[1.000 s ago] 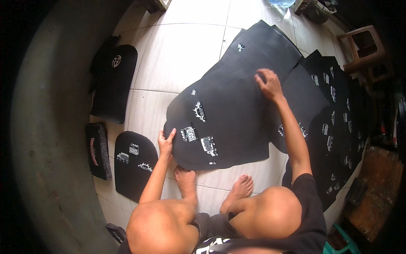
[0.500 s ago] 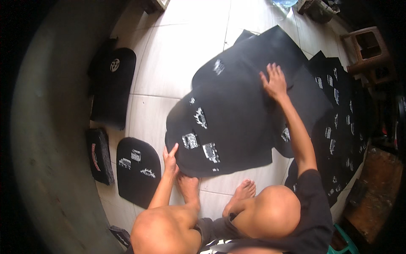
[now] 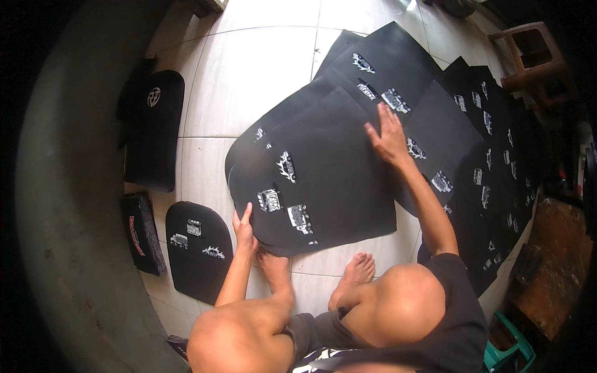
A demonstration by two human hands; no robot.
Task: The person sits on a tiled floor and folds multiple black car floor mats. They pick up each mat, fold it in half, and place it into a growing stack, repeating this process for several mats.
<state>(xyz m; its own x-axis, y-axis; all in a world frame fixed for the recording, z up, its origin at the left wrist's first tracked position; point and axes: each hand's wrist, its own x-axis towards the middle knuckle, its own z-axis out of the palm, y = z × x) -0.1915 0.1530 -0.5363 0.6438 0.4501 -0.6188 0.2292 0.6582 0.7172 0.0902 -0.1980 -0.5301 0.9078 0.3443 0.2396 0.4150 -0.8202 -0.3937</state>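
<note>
A large black sheet [image 3: 336, 174] with a rounded left end and white vehicle prints lies in front of me, on top of other sheets. My left hand [image 3: 245, 232] grips its rounded near-left edge, the thumb on top and the other fingers partly hidden. Close to its right end, my right hand [image 3: 391, 138] rests palm down with fingers stretched out, holding nothing. The rounded edge of another sheet shows just beyond the top one. Fanned out behind and to the right is a printed black sheet [image 3: 348, 62], partly covered.
More printed sheets [image 3: 497, 168] overlap at the right. A smaller rounded black piece [image 3: 199, 267] lies left of my left hand, near a black block [image 3: 142, 233] and a long black piece [image 3: 158, 137]. A brown stool [image 3: 528, 56] and a green plastic stool [image 3: 507, 348] stand at right.
A sheet beyond the top one has slid nearer and left, almost lining up with it, uncovering prints on sheets behind. My right hand has shifted slightly nearer; my left hand keeps its hold.
</note>
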